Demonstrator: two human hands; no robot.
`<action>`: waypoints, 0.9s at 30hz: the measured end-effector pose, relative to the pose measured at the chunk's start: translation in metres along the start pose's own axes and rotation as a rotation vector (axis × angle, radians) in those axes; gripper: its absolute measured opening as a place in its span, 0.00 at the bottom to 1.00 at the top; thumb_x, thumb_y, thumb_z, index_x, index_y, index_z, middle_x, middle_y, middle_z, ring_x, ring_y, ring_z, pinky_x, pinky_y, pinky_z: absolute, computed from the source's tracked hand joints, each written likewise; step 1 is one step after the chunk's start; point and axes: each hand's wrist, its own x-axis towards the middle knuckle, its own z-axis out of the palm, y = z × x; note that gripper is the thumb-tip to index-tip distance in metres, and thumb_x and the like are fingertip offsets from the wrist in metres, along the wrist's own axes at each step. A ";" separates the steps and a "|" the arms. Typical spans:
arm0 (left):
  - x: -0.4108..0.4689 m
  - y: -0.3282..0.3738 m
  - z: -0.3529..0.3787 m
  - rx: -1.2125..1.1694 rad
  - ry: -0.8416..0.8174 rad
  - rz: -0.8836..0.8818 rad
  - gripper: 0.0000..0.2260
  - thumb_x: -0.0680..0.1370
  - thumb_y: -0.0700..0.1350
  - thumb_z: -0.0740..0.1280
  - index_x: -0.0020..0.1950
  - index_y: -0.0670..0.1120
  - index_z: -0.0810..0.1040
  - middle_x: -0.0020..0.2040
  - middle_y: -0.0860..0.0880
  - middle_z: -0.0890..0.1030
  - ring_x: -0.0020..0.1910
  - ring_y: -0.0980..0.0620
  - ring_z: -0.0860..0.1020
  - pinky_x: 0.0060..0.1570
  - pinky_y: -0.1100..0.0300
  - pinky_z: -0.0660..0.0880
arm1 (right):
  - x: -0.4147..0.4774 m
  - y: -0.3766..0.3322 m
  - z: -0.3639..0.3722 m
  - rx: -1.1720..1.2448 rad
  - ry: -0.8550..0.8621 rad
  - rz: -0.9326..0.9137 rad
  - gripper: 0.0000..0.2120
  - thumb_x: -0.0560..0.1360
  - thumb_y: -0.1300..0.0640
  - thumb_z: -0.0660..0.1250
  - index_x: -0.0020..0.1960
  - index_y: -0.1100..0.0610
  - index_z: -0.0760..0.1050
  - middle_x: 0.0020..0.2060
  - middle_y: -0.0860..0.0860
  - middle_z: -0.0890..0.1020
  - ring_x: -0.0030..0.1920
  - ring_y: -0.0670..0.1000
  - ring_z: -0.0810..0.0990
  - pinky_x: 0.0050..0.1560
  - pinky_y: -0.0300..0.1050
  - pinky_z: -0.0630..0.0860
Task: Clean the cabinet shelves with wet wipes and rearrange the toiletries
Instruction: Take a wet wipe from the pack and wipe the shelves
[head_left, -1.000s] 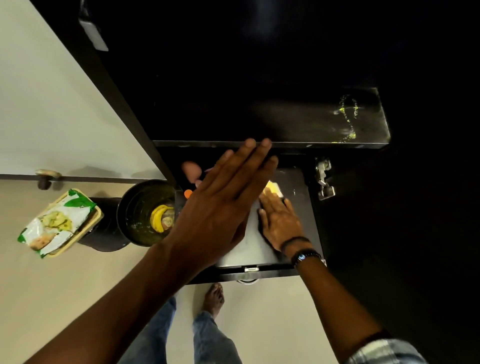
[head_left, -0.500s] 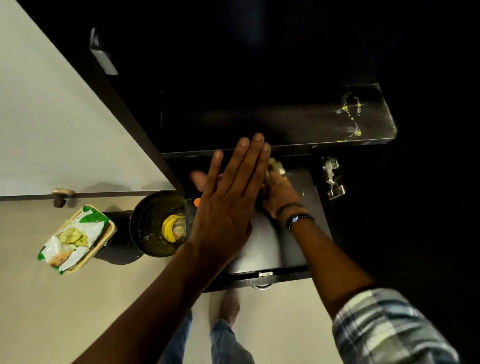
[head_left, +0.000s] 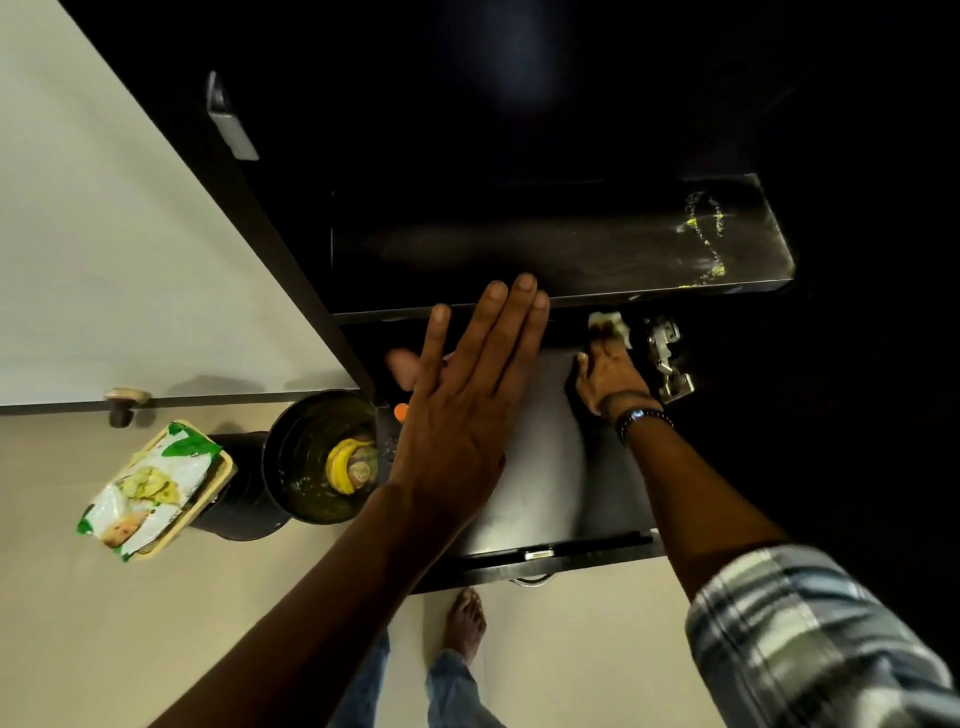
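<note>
Pressing a crumpled white wet wipe (head_left: 607, 323) onto the dark cabinet shelf (head_left: 550, 467), the right hand (head_left: 612, 382) hides its fingers, so its grip is unclear. The left hand (head_left: 462, 415) hovers flat with fingers straight, holding nothing.

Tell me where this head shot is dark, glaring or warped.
Head view: the black cabinet interior is almost lost in darkness; a pale sheen glares off the dark lower shelf; the white cabinet door is bright; the wide lens makes the near left hand loom large; the right hand and white wet wipe look soft.
</note>
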 end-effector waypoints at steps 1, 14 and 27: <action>0.000 0.000 -0.001 0.002 0.005 0.008 0.39 0.72 0.37 0.65 0.77 0.44 0.46 0.78 0.46 0.46 0.76 0.47 0.45 0.74 0.43 0.46 | 0.007 -0.012 -0.002 0.010 -0.003 -0.004 0.26 0.81 0.53 0.51 0.74 0.67 0.56 0.74 0.64 0.57 0.76 0.59 0.53 0.76 0.48 0.46; 0.000 -0.007 0.005 0.009 0.015 0.025 0.43 0.70 0.33 0.67 0.77 0.45 0.44 0.78 0.47 0.46 0.76 0.48 0.43 0.74 0.45 0.45 | -0.085 0.011 0.020 0.009 0.040 -0.070 0.35 0.74 0.40 0.38 0.77 0.57 0.51 0.76 0.55 0.54 0.76 0.56 0.54 0.73 0.55 0.54; 0.001 -0.004 0.004 0.020 0.037 0.030 0.38 0.72 0.35 0.62 0.77 0.44 0.43 0.77 0.47 0.46 0.76 0.47 0.45 0.74 0.46 0.46 | -0.037 -0.022 0.013 0.047 0.025 -0.188 0.28 0.81 0.49 0.51 0.77 0.56 0.49 0.77 0.55 0.54 0.77 0.54 0.52 0.75 0.54 0.50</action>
